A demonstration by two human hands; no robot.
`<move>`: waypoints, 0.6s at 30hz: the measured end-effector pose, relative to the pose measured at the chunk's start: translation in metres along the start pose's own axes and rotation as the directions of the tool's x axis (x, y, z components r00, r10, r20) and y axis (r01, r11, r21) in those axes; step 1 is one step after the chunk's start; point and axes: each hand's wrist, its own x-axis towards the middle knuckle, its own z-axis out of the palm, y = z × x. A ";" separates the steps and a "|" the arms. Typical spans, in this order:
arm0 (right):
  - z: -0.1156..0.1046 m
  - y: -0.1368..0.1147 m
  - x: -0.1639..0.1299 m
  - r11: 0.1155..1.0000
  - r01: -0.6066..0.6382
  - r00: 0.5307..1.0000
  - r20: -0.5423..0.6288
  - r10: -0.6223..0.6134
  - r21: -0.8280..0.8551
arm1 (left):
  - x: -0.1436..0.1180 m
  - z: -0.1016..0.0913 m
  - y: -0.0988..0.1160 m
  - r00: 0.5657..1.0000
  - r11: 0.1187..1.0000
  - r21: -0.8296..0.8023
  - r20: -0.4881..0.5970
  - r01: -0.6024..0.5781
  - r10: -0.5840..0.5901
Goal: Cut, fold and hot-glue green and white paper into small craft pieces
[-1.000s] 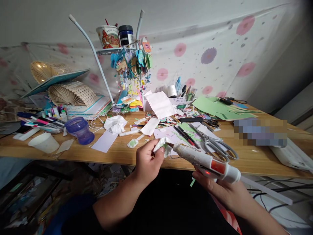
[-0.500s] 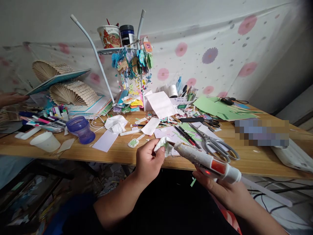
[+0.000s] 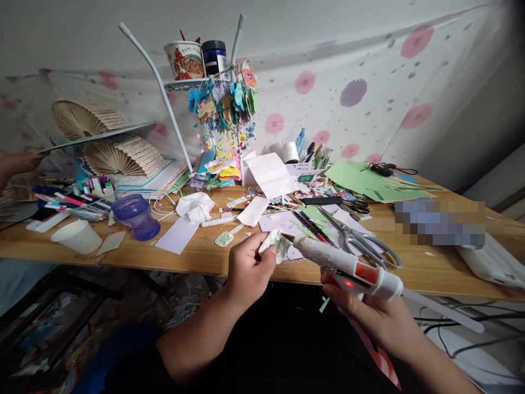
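Note:
Between the thumb and fingers of my left hand (image 3: 251,269) is a small white crinkled paper piece (image 3: 271,241) with a green patch in it. My right hand (image 3: 365,312) is wrapped round a white glue gun (image 3: 328,258), its red light lit and a clear glue stick (image 3: 445,311) poking out of the back. The gun's nozzle points left and meets or nearly meets the paper piece's right edge. A similar white and green piece (image 3: 224,239) lies on the table left of my left hand.
Grey scissors (image 3: 365,243) and dark pens (image 3: 314,227) lie beyond the gun. A purple cup (image 3: 136,217) and white cup (image 3: 76,237) stand left. Behind are a rack with hanging ornaments (image 3: 223,106) and green paper (image 3: 361,180). Another person's hand (image 3: 16,164) holds a board (image 3: 102,137) by stick fans.
The glue gun has shifted slightly, its rear end rising a little. At the far left, the other person's board has tilted to nearly edge-on. My left hand stays in place.

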 end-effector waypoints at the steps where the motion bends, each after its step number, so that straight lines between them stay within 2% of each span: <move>1: 0.000 0.000 0.000 1.000 0.013 1.000 0.003 -0.013 -0.021 | 0.000 0.000 -0.001 1.000 1.000 0.025 -0.011 -0.012 0.012; 7: -0.003 0.007 -0.003 0.991 0.030 0.999 0.014 -0.029 -0.132 | 0.000 0.000 -0.002 0.999 0.997 0.081 -0.037 -0.003 0.006; 14: -0.003 0.001 -0.001 0.996 0.037 0.999 -0.016 -0.039 -0.076 | 0.000 0.000 -0.005 1.000 0.995 0.097 -0.026 0.008 -0.006; 18: -0.003 -0.001 0.001 0.990 0.052 0.999 0.005 -0.052 -0.129 | 0.000 0.000 -0.005 1.000 0.997 0.079 -0.001 0.026 -0.026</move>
